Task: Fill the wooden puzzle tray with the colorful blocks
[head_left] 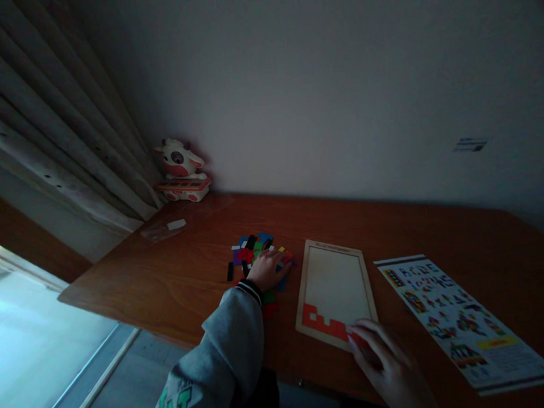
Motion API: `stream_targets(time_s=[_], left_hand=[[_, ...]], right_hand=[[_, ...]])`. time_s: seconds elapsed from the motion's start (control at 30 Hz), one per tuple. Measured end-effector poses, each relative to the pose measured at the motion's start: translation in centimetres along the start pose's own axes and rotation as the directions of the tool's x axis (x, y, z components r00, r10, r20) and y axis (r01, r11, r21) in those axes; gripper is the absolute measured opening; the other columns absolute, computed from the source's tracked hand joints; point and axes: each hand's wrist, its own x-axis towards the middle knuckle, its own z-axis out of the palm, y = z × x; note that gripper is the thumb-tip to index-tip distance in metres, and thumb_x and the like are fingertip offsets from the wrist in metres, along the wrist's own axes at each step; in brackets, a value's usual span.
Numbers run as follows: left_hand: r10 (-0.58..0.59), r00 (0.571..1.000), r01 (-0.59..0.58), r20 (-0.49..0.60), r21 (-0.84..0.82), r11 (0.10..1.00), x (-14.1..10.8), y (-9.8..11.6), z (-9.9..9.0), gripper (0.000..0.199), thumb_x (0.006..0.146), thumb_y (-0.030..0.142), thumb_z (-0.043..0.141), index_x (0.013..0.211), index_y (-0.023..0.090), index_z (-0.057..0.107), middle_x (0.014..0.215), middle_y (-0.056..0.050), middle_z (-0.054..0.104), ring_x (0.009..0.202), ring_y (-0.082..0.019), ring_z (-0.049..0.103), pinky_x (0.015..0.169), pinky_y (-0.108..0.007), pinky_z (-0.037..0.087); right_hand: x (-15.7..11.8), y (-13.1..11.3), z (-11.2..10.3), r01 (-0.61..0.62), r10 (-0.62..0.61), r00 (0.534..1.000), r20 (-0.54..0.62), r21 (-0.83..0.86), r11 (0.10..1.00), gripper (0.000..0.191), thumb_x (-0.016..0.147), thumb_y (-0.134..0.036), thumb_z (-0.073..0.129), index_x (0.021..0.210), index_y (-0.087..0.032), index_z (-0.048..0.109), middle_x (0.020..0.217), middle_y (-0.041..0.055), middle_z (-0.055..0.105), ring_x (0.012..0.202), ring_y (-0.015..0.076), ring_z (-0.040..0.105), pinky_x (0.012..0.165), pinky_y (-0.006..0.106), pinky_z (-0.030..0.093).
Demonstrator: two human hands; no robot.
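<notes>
1. Red pieces (334, 329) lie along the lower end of the wooden tray, at the lower centre of the frame. The right hand (390, 363) comes in from the bottom edge, thumb and fingers close together at the tray's lower right corner, over a bit of red. Whether it pinches that bit or only presses it, I cannot tell.
2. A grey sleeve (230, 337) with a striped cuff runs up from the bottom edge to the left hand.
3. Beside the right hand, at lower right, a printed sheet (461, 321) with coloured figures lies flat.
4. Wooden tray (333, 247): its pale base shows above the red row. The step in hand looks like fitting red pieces along this end; the next move seems to call for fine fingertip turning, so edges meet without nudging neighbours.
5. Left of the tray, the left hand (268, 269) rests palm down on the heap of coloured pieces (245, 255), its fingers loosely spread; whether it grips 1 underneath, I cannot tell.
6. Farther back on the brown counter (441, 229), left of centre, are a clear plastic bag (155, 234) and, by the wall (316, 101), a cow toy (179, 164).
</notes>
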Motion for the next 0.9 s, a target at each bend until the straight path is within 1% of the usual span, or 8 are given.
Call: stream_targets(time_s=[0.07, 0.13, 0.2, 0.27, 0.37, 0.47, 0.7, 0.9], left_hand=[[-0.025, 0.999, 0.025, -0.034, 0.002, 1.0, 0.2, 0.2, 0.1, 0.033, 0.094, 0.044, 0.057, 0.115, 0.019, 0.066, 0.117, -0.011, 0.067, 0.112, -0.026, 0.062, 0.101, -0.04, 0.047], [-0.075, 0.995, 0.076, -0.063, 0.015, 0.997, 0.6, 0.4, 0.3, 0.044, 0.09, 0.05, 0.061, 0.12, 0.018, 0.064, 0.121, -0.013, 0.065, 0.115, -0.03, 0.059, 0.101, -0.044, 0.046], [-0.127, 0.989, 0.129, -0.071, 0.024, 0.991, 1.0, 0.6, 0.5, 0.051, 0.085, 0.053, 0.066, 0.12, 0.017, 0.064, 0.118, -0.014, 0.066, 0.114, -0.033, 0.059, 0.099, -0.048, 0.046], [-0.153, 0.986, 0.155, -0.064, 0.017, 0.988, 1.3, 0.6, 0.8, 0.045, 0.085, 0.048, 0.069, 0.117, 0.017, 0.065, 0.113, -0.014, 0.069, 0.11, -0.033, 0.061, 0.097, -0.047, 0.047], [-0.147, 0.988, 0.146, -0.058, -0.019, 0.989, 1.7, 0.2, 1.1, 0.031, 0.087, 0.034, 0.068, 0.114, 0.018, 0.066, 0.11, -0.011, 0.071, 0.106, -0.028, 0.064, 0.094, -0.041, 0.05], [-0.131, 0.99, 0.127, -0.061, -0.06, 0.99, 1.8, -0.4, 1.2, 0.028, 0.087, 0.025, 0.068, 0.114, 0.019, 0.066, 0.11, -0.008, 0.072, 0.104, -0.024, 0.066, 0.093, -0.034, 0.051], [-0.149, 0.985, 0.143, -0.088, -0.069, 0.987, 1.6, -1.1, 1.3, 0.025, 0.088, 0.026, 0.066, 0.111, 0.018, 0.069, 0.11, -0.01, 0.072, 0.107, -0.029, 0.062, 0.097, -0.044, 0.048], [-0.138, 0.989, 0.132, -0.062, -0.09, 0.987, 1.3, -1.3, 1.0, 0.03, 0.088, 0.036, 0.068, 0.114, 0.021, 0.07, 0.117, -0.008, 0.071, 0.113, -0.029, 0.06, 0.101, -0.045, 0.045]], right_hand=[[-0.1, 0.1, 0.1, -0.004, 0.004, 1.0, 0.009, 0.006, 1.0, 0.023, 0.095, -0.037, 0.054, 0.113, -0.026, 0.064, 0.107, 0.0055, 0.07, 0.097, 0.0205, 0.07, 0.086, 0.033, 0.057], [-0.3, 0.2, 0.2, -0.004, 0.004, 1.0, 0.017, 0.005, 1.0, 0.024, 0.095, -0.037, 0.055, 0.114, -0.026, 0.064, 0.108, 0.0056, 0.07, 0.097, 0.0204, 0.07, 0.087, 0.033, 0.057], [-0.3, 0.2, 0.3, -0.005, 0.005, 1.0, 0.018, -0.006, 1.0, 0.024, 0.095, -0.037, 0.056, 0.114, -0.026, 0.064, 0.109, 0.0059, 0.07, 0.097, 0.0204, 0.07, 0.088, 0.034, 0.057], [-0.3, 0.2, 0.3, -0.004, 0.004, 1.0, 0.017, -0.01, 1.0, 0.024, 0.094, -0.037, 0.056, 0.114, -0.025, 0.064, 0.108, 0.0063, 0.07, 0.097, 0.0204, 0.07, 0.088, 0.035, 0.057], [-0.3, 0.2, 0.2, 0.002, -0.002, 1.0, 0.017, 0.004, 1.0, 0.023, 0.095, -0.036, 0.055, 0.113, -0.025, 0.064, 0.107, 0.0065, 0.07, 0.096, 0.0199, 0.07, 0.087, 0.033, 0.057], [-0.2, 0.1, 0.2, -0.002, 0.002, 1.0, 0.017, -0.002, 1.0, 0.023, 0.095, -0.036, 0.055, 0.113, -0.025, 0.065, 0.108, 0.0062, 0.07, 0.096, 0.02, 0.07, 0.087, 0.033, 0.057], [0.2, -0.2, -0.2, -0.008, 0.008, 1.0, -0.003, -0.011, 1.0, 0.021, 0.094, -0.035, 0.055, 0.11, -0.025, 0.066, 0.105, 0.0057, 0.07, 0.095, 0.0203, 0.07, 0.085, 0.033, 0.058], [0.3, -0.3, -0.3, -0.028, 0.028, 1.0, 0.007, 0.0, 1.0, 0.022, 0.095, -0.036, 0.053, 0.11, -0.026, 0.066, 0.105, 0.0056, 0.071, 0.095, 0.0199, 0.071, 0.084, 0.032, 0.058]])
